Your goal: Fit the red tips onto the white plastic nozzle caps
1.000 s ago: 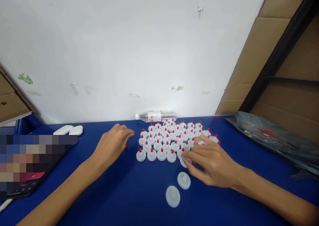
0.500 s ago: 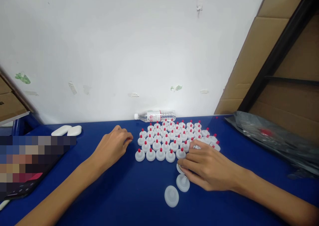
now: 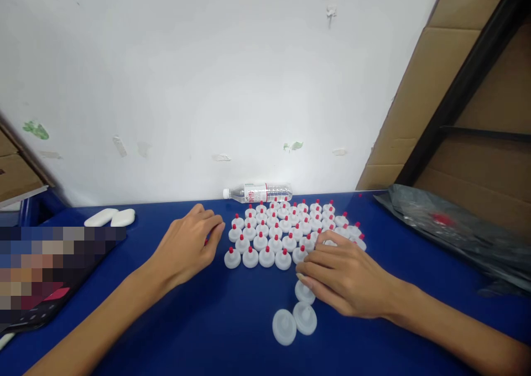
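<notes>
My left hand [image 3: 189, 242] is left of the group, its fingers curled toward the thumb. A bit of red shows between thumb and palm, looking like a small red cap [image 3: 206, 242]. Several white round lids with red-tipped spouts [image 3: 266, 256] stand upright in close rows. Over the right front of these rows lies my right hand [image 3: 340, 271], fingers bent and pressed together; what its fingertips hold is hidden. Just below its fingertips is a white lid without a red tip [image 3: 305, 292]. Two more such lids, one right [image 3: 305, 318] and one left [image 3: 284, 327], lie nearer me.
A clear plastic bottle [image 3: 258, 192] lies along the wall. At left are two white rounded objects [image 3: 110, 218] and a dark, partly blurred-out item [image 3: 33, 315]. Dark plastic bags [image 3: 448, 226] lie at right beside cardboard [image 3: 418, 99]. The table [image 3: 199, 326] is blue.
The two bare lids below my right hand have shifted toward me, one now lying against the leftmost lid. My left hand has turned a little, and the red bit has come into sight. My right hand has hardly moved.
</notes>
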`<state>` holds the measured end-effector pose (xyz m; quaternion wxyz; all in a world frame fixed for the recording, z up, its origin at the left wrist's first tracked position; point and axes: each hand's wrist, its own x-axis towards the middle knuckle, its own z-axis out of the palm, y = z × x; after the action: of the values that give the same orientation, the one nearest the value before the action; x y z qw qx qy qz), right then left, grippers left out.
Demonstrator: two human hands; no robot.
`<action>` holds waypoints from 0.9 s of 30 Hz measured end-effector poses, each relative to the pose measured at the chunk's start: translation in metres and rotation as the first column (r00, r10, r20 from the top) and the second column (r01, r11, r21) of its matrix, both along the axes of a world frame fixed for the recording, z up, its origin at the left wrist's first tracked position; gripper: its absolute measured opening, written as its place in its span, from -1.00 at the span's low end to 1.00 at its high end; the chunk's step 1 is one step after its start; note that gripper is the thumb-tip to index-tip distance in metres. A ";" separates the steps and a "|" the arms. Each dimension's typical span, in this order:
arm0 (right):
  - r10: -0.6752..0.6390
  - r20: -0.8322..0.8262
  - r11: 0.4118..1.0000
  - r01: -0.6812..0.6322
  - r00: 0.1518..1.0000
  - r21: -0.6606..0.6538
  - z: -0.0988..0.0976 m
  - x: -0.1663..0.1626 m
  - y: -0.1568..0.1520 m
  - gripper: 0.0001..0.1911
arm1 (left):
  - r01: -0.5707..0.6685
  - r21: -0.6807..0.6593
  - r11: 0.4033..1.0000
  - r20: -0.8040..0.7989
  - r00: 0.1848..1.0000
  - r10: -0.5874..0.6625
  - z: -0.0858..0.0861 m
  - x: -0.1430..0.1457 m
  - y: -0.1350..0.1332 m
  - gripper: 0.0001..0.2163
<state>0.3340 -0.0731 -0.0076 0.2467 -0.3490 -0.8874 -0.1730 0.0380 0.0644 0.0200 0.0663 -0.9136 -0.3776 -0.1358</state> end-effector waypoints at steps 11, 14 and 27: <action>0.081 -0.081 0.996 -0.078 0.993 0.033 0.002 -0.002 -0.004 -0.73 | 0.252 0.005 0.968 -0.015 0.968 -0.252 -0.015 0.007 -0.010 -0.64; 0.080 -0.120 0.995 -0.072 0.989 0.067 0.002 -0.002 -0.004 -0.77 | 0.280 0.058 0.958 0.063 0.957 -0.283 -0.008 0.007 -0.014 -0.66; 0.057 -0.209 0.990 -0.028 0.976 0.139 0.003 -0.019 -0.015 -0.52 | 0.576 0.237 0.782 0.300 0.722 -0.623 -0.027 0.043 -0.069 -0.80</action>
<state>0.3154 -0.0879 -0.0048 0.3668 -0.3290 -0.8494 -0.1890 0.0806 -0.0050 -0.0072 0.0059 -0.9388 -0.0571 -0.3397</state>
